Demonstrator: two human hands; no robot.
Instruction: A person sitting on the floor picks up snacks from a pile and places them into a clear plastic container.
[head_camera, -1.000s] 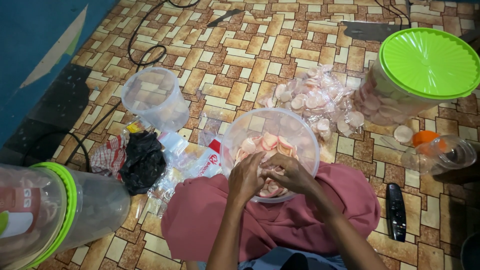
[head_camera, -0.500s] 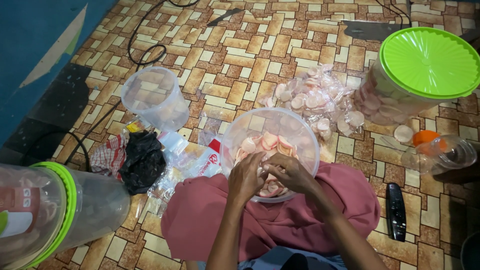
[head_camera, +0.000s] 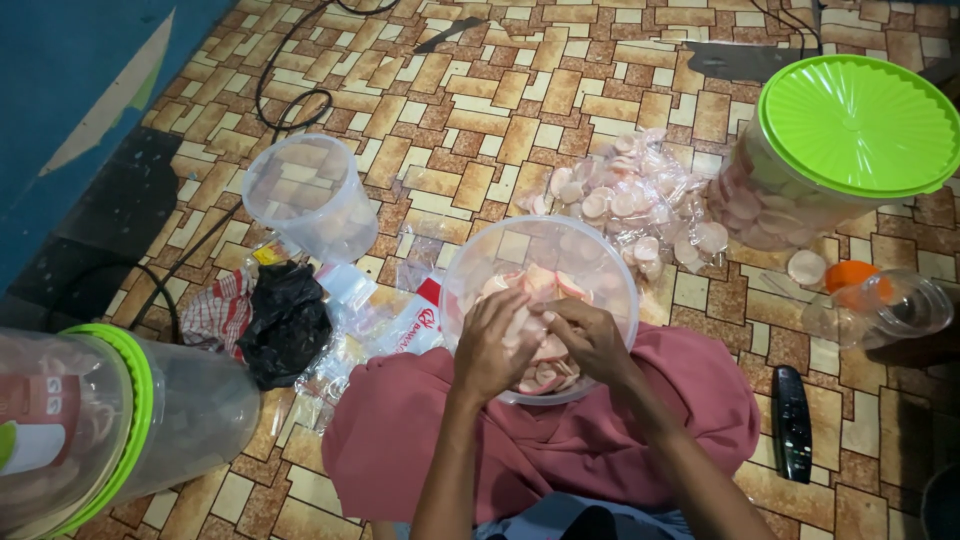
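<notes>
At the far left a clear jar with a green rim (head_camera: 120, 420) lies on its side on the tiled floor (head_camera: 480, 130), its long axis running left to right. Just beside it sit a black crumpled bag (head_camera: 285, 325) and, farther up, an upright clear tub (head_camera: 312, 198). In the middle a clear round container (head_camera: 540, 260) rests against the pink cloth (head_camera: 560, 440) over the person's lap, tipped so its open mouth faces up toward the camera; pale pink crackers (head_camera: 535, 285) lie inside. The left hand (head_camera: 492, 345) reaches into it with fingers curled together over the crackers, and the right hand (head_camera: 592, 338) meets it, fingers pressed on a cracker between both hands. Beyond lies a plastic bag of crackers (head_camera: 640, 200). To the right stands a large jar with a green lid (head_camera: 858, 125), upright, and a black remote (head_camera: 792, 422) lies lengthwise, pointing away from the person.
</notes>
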